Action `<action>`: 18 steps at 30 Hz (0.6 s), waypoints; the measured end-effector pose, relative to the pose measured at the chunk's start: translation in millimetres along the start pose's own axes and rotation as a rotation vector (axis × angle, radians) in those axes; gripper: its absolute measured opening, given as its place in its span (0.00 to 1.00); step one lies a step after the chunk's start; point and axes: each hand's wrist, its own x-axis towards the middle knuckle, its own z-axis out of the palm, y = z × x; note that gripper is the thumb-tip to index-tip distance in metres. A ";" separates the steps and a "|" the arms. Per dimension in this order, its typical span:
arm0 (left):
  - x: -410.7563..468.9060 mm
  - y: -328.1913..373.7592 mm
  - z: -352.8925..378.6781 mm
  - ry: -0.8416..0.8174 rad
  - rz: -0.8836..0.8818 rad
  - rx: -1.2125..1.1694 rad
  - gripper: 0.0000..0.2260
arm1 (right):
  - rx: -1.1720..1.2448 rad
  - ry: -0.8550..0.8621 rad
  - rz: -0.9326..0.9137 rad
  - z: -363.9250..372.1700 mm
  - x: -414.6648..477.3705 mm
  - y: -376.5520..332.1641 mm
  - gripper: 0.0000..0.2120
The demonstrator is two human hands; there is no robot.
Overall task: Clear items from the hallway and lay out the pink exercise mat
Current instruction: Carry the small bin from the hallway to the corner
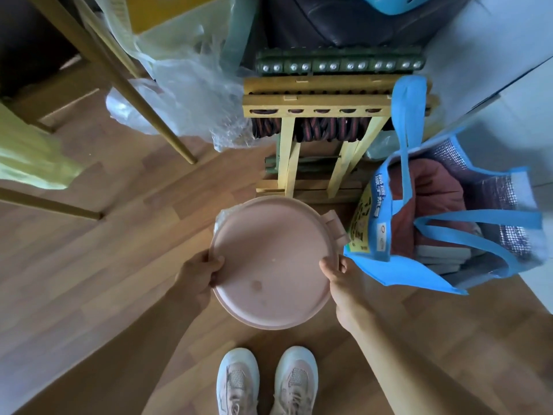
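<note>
Head view shows me both hands pinching a round pink container [270,262] above the wooden floor [104,280], my left hand [199,277] clamped on its left rim and my right hand [339,280] on its right rim, beside a blue bag [434,235].

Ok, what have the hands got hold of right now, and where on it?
Both hands hold the round pink lid by its rim: the left hand on its left edge, the right hand on its right edge, fingers over the top.
</note>
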 end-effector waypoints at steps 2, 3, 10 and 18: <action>3.0 0.1 -2.1 -0.005 0.004 -0.002 0.12 | -0.002 0.009 0.001 2.6 2.8 0.8 0.11; 2.6 1.5 -1.5 -0.010 0.009 0.001 0.12 | -0.004 0.011 -0.005 2.0 4.0 1.1 0.12; -4.0 3.9 1.1 0.054 0.093 0.144 0.07 | -0.128 0.025 -0.023 3.8 -4.1 -1.4 0.13; -75.6 40.0 13.7 0.119 0.235 0.406 0.12 | -0.262 0.074 -0.189 -9.9 -70.5 -56.3 0.28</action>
